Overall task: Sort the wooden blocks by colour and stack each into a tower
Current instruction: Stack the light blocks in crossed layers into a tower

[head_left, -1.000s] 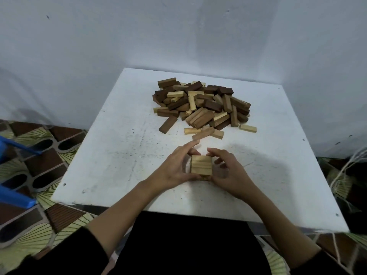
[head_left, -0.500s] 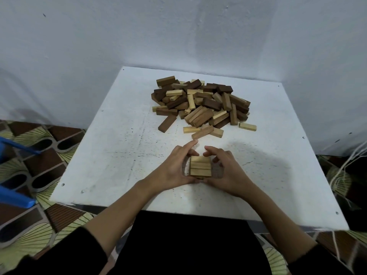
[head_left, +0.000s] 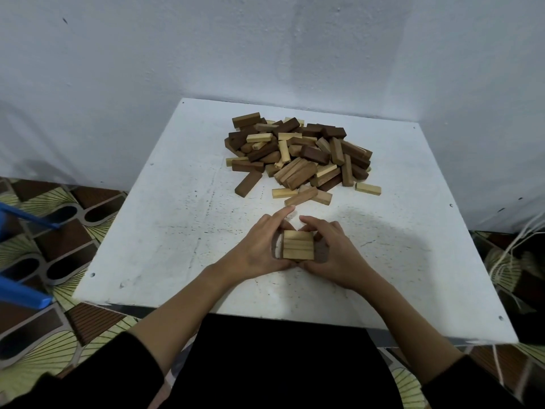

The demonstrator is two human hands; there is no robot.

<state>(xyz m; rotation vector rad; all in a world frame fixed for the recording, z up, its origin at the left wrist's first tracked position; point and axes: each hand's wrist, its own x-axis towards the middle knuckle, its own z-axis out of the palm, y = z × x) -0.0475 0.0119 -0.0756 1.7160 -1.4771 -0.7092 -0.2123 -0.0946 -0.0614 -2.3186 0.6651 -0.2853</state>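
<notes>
We see the left hand [head_left: 259, 250] and right hand [head_left: 333, 253] cupped against opposite sides of a small stack of light blocks [head_left: 298, 245] near the front of the white tabletop [head_left: 165, 231], fingers curled round it. The mixed pile of dark and light blocks [head_left: 300, 154] lies well apart, toward the wall.

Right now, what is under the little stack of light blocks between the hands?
The stack of light blocks shows three pale blocks side by side on top. The left hand and right hand cup its sides, so any lower layers and the table beneath are hidden.
</notes>
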